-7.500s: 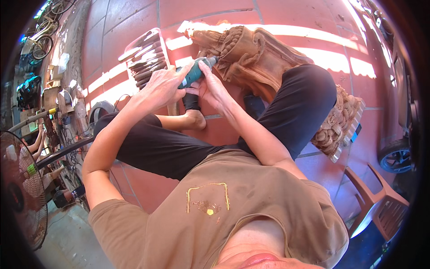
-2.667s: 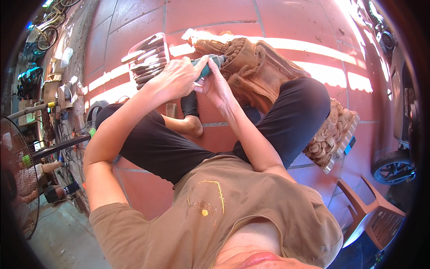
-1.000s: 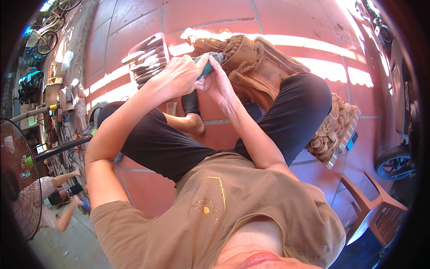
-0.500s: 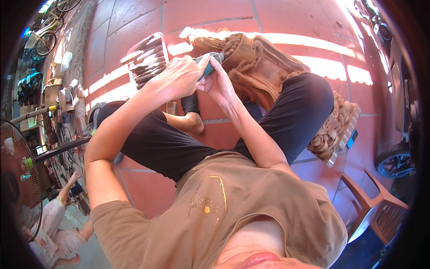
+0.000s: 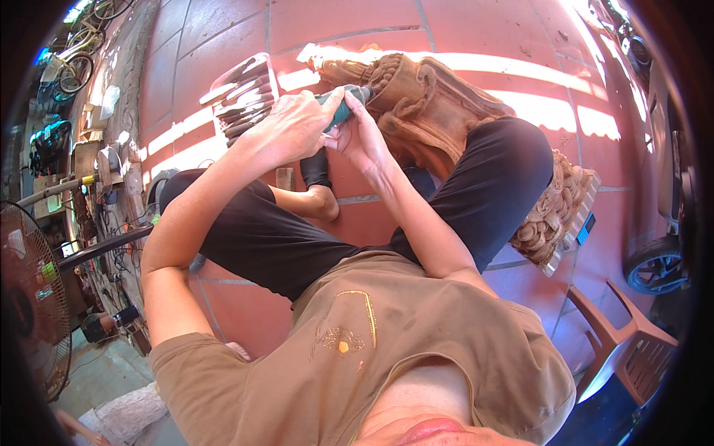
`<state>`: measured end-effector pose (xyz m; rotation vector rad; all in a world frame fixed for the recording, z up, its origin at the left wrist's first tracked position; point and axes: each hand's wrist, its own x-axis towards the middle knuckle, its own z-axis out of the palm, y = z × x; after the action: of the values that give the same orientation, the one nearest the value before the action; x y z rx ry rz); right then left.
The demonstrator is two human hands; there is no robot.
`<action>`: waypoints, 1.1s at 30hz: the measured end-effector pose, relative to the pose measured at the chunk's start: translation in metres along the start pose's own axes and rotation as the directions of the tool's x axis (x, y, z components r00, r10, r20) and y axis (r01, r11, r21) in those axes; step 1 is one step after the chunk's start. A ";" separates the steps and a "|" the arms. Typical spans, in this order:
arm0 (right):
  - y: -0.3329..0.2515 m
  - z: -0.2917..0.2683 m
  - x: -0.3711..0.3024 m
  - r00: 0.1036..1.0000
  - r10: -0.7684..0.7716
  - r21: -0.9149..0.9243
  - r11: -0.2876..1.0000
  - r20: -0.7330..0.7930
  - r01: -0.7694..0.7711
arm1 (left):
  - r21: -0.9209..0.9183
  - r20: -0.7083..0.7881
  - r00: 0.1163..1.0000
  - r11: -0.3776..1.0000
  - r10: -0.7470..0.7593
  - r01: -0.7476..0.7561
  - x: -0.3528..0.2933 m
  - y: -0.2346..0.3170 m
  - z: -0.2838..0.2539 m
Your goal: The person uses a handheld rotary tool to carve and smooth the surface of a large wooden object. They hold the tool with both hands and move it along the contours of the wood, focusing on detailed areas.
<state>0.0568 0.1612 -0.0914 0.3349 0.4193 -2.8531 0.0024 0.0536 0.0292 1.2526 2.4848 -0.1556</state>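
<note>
Green-handled carving tool (image 5: 343, 110) gripped by left hand (image 5: 294, 126), fingers curled tight; right hand (image 5: 362, 140) fingers pinch it, tip on wooden carving (image 5: 424, 104).

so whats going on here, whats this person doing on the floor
A person sits on the red tiled floor with a carved wooden sculpture resting across the right leg. Both hands grip a green-handled carving tool: the left hand wraps around its handle, and the right hand steadies it near the tip, which meets the upper end of the carving. A tray of chisels lies on the tiles just beyond the left hand.
</note>
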 end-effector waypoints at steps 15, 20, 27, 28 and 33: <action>0.000 0.003 0.001 0.996 -0.002 -0.018 1.000 -0.085 0.001 | -0.037 0.007 1.000 0.999 0.004 -0.004 0.001 0.004 -0.001; 0.003 -0.009 0.002 1.000 -0.013 -0.013 1.000 0.003 0.013 | -0.046 -0.014 1.000 0.999 0.025 -0.026 0.001 0.002 0.004; 0.005 -0.013 0.001 1.000 0.007 -0.007 1.000 0.021 -0.007 | -0.037 0.025 0.999 0.999 0.022 -0.022 0.000 0.002 0.003; 0.005 -0.013 0.001 1.000 0.005 -0.003 1.000 0.013 -0.005 | -0.045 0.039 0.999 0.999 0.016 -0.014 0.000 0.002 0.002; 0.005 -0.010 0.001 1.000 0.003 0.014 1.000 -0.018 -0.003 | -0.057 0.013 1.000 0.998 0.003 -0.002 -0.001 0.001 0.001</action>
<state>0.0591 0.1598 -0.1023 0.3640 0.4020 -2.8530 0.0043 0.0536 0.0285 1.2274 2.4589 -0.0909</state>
